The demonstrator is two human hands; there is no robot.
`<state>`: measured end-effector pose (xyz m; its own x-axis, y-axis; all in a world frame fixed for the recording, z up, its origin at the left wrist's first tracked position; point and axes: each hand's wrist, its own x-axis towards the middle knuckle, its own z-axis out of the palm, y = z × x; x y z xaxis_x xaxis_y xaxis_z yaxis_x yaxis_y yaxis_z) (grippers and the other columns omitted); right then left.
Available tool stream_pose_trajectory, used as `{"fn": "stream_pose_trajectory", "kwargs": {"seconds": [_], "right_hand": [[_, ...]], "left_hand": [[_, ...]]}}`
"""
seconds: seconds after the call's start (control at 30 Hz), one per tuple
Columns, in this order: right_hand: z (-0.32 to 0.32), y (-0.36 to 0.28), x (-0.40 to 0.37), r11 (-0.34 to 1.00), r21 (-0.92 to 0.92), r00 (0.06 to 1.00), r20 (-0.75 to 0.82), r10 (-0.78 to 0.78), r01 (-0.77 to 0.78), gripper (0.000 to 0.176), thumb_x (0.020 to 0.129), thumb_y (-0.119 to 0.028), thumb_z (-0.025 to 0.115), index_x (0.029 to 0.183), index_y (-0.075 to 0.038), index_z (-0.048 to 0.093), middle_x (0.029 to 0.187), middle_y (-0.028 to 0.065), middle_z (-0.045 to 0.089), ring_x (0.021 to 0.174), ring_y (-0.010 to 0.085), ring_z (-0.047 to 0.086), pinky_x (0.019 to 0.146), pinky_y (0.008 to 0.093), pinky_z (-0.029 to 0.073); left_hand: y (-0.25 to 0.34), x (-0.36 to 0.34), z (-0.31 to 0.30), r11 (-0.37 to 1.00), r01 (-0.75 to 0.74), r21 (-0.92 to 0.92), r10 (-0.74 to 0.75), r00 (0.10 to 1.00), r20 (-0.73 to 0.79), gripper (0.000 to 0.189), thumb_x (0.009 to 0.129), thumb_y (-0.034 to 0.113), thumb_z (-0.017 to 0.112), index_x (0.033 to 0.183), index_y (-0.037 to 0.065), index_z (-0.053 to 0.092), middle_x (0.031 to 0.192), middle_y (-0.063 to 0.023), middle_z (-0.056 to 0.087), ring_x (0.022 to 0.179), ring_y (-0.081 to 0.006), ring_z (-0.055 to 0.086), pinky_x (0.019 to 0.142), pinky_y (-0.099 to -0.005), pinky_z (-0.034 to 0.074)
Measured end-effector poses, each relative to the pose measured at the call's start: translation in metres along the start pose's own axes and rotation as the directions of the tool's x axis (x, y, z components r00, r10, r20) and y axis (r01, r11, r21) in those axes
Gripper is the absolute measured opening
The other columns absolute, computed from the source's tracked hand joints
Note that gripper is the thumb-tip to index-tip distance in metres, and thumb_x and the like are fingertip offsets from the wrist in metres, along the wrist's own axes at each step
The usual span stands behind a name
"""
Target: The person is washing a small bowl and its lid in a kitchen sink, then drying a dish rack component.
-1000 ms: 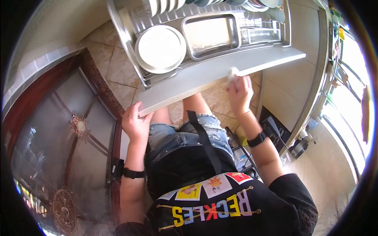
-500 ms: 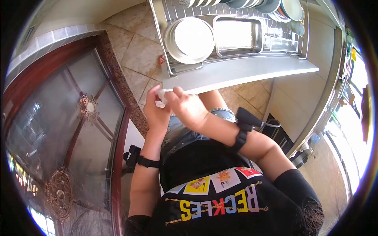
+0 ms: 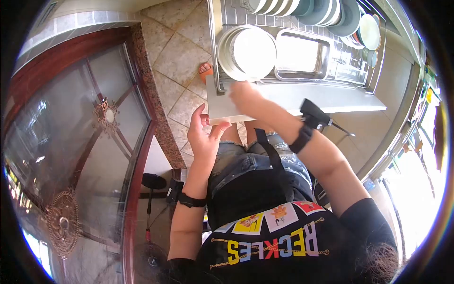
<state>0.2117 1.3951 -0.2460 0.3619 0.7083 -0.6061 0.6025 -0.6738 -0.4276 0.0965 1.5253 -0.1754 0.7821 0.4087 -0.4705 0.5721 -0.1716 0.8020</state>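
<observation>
My left hand (image 3: 206,136) is by the near left corner of the pull-out drawer's pale front panel (image 3: 302,97), its thumb and fingers apart and nothing visible between them. Slightly blurred, my right hand (image 3: 246,98) is over that panel, just on the near side of the round white pots (image 3: 254,54). Its fingers look curled together; what they hold, if anything, is hidden. A rectangular metal tray (image 3: 302,52) lies in the drawer to the right of the pots.
Plates (image 3: 321,12) stand in a row at the drawer's far side, with a small cup (image 3: 370,57) at the right. A glass-paned door (image 3: 71,142) with a dark red frame fills the left. A foot (image 3: 205,68) shows on the tiled floor (image 3: 182,59).
My hands have come apart; the crumpled white thing between them is no longer visible. My right hand has moved up and right towards the pots. The view has shifted, placing the drawer further right.
</observation>
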Motion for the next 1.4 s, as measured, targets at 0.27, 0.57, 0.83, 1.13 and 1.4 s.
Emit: {"fn": "stream_pose_trajectory", "kwargs": {"seconds": [0.27, 0.57, 0.83, 1.13, 1.4], "right_hand": [[-0.063, -0.043, 0.014, 0.801, 0.596, 0.988, 0.152, -0.035, -0.063, 0.02, 0.076, -0.016, 0.059, 0.086, 0.001, 0.061, 0.079, 0.0132, 0.063, 0.065, 0.0212, 0.06, 0.058, 0.0308, 0.047], [-0.093, -0.042, -0.001, -0.523, 0.673, 0.83, 0.261, -0.494, -0.523, 0.026, 0.085, -0.013, 0.053, 0.107, 0.0, 0.052, 0.075, -0.0011, 0.054, 0.053, 0.0021, 0.038, 0.045, 0.0152, 0.028], [-0.082, -0.075, -0.002, -0.061, 0.974, 0.976, 0.217, -0.03, -0.218, 0.025, 0.084, -0.012, 0.053, 0.107, -0.005, 0.046, 0.081, 0.006, 0.058, 0.063, 0.0162, 0.057, 0.055, 0.0268, 0.045], [-0.094, -0.064, -0.056, 0.693, 0.72, 0.943, -0.203, 0.265, -0.039, 0.024, 0.073, 0.002, 0.055, 0.097, -0.002, 0.055, 0.098, 0.0161, 0.055, 0.091, 0.0335, 0.053, 0.079, 0.0395, 0.043], [-0.079, -0.031, -0.091, 0.84, 0.524, 0.891, -0.301, 0.339, -0.143, 0.025, 0.068, 0.003, 0.061, 0.091, -0.003, 0.058, 0.094, 0.0135, 0.054, 0.086, 0.0299, 0.053, 0.076, 0.0366, 0.044]], "left_hand": [[-0.001, -0.003, 0.001, 0.997, 0.048, -0.061, -0.053, 0.996, -0.078, 0.085, 0.058, 0.022, 0.083, 0.125, 0.0, 0.036, 0.095, -0.0083, 0.057, 0.086, -0.0163, 0.056, 0.074, -0.0275, 0.046], [-0.018, 0.011, -0.029, 0.91, 0.086, -0.405, -0.049, 0.994, 0.103, 0.067, 0.074, 0.009, 0.069, 0.13, 0.001, 0.032, 0.103, -0.0108, 0.054, 0.089, -0.017, 0.055, 0.077, -0.0281, 0.044], [0.034, 0.036, -0.059, 0.614, 0.31, -0.726, -0.177, 0.95, 0.255, 0.039, 0.086, 0.009, 0.056, 0.12, -0.005, 0.046, 0.111, -0.0123, 0.055, 0.098, -0.0156, 0.054, 0.083, -0.0305, 0.045], [-0.051, 0.134, -0.046, 0.916, 0.255, -0.31, -0.269, 0.963, -0.003, 0.033, 0.082, 0.01, 0.059, 0.112, -0.003, 0.054, 0.093, -0.0075, 0.063, 0.079, -0.0079, 0.057, 0.069, -0.022, 0.046], [-0.159, 0.187, 0.051, 0.952, -0.058, 0.301, -0.057, 0.931, 0.36, 0.043, 0.077, 0.005, 0.059, 0.119, 0.0, 0.05, 0.096, -0.0157, 0.063, 0.083, -0.0192, 0.06, 0.073, -0.0298, 0.047]]}}
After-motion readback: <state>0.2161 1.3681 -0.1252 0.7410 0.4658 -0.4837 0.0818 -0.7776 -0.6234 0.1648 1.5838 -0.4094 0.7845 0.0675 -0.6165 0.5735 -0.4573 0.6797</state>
